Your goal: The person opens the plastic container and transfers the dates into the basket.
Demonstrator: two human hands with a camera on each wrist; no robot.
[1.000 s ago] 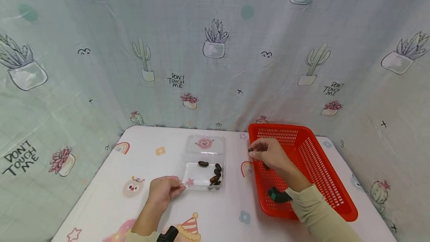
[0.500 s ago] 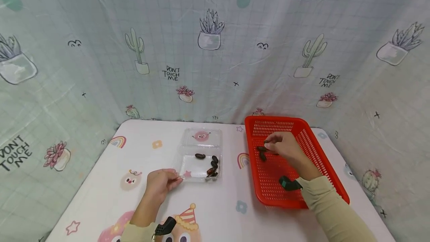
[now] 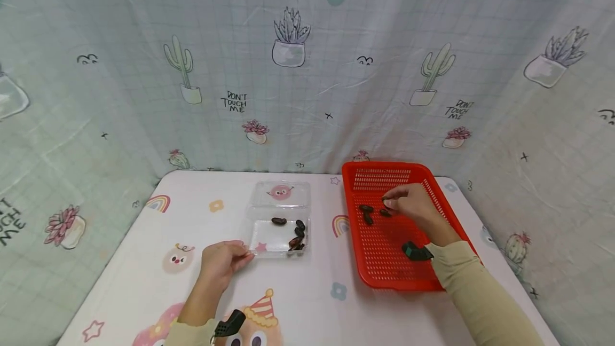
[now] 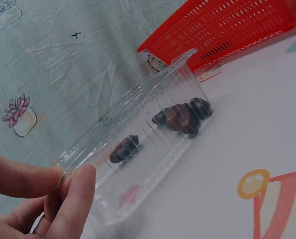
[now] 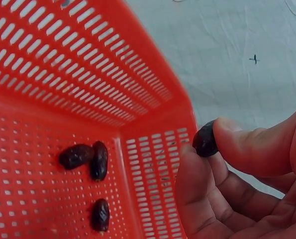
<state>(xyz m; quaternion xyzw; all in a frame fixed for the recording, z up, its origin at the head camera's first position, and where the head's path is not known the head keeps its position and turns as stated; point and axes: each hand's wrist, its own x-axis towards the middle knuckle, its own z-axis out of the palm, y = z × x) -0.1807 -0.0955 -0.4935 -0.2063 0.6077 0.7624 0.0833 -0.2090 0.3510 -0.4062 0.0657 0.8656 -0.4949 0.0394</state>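
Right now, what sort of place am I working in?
Probably a small makeshift booth, though the room beyond is hidden. Patterned cloth hangs on three sides of a white table with cartoon prints, which holds a red basket and a clear box.

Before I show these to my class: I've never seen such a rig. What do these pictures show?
There is no machine: a person works with two bare hands. The wide picture comes from a camera on the head, the two close ones from wrist cameras. On the white table stand an open clear box with dark, date-like fruits inside and a red basket with three more. The left hand pinches the box's near left corner; the right hand holds another fruit over the basket.
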